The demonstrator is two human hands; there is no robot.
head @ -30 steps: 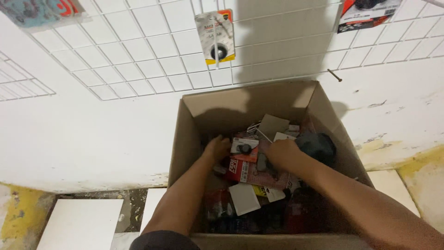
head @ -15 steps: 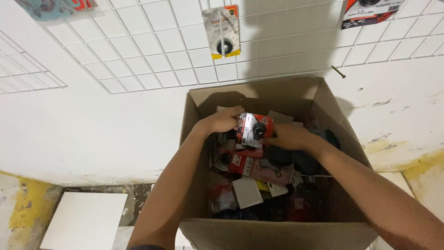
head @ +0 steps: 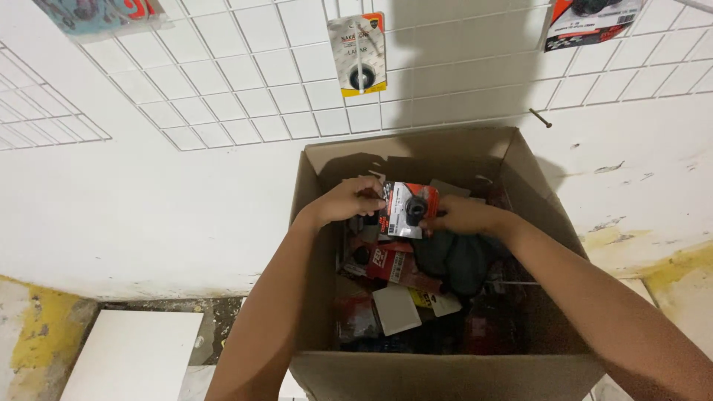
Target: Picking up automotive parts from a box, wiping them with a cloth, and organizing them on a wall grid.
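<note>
Both of my hands hold one small carded package point(head: 407, 209), red and black with a round black part under a clear blister, above an open cardboard box point(head: 445, 371). My left hand point(head: 347, 200) pinches its left edge. My right hand point(head: 462, 217) grips its right side. Inside the box lie several more carded packages, among them a red one point(head: 394, 265), a white card point(head: 396, 310) and a dark rounded item point(head: 460, 256).
A white wire grid point(head: 245, 82) hangs on the wall behind the box, with a yellow-edged carded part point(head: 358, 53) and other packages point(head: 590, 21) hooked on it. A bare hook point(head: 540, 117) sticks out at right. A white tile point(head: 134, 356) lies on the floor at lower left.
My hands went from digging among the packages in the box to lifting one carded package out; it is now held higher, near the box's back wall.
</note>
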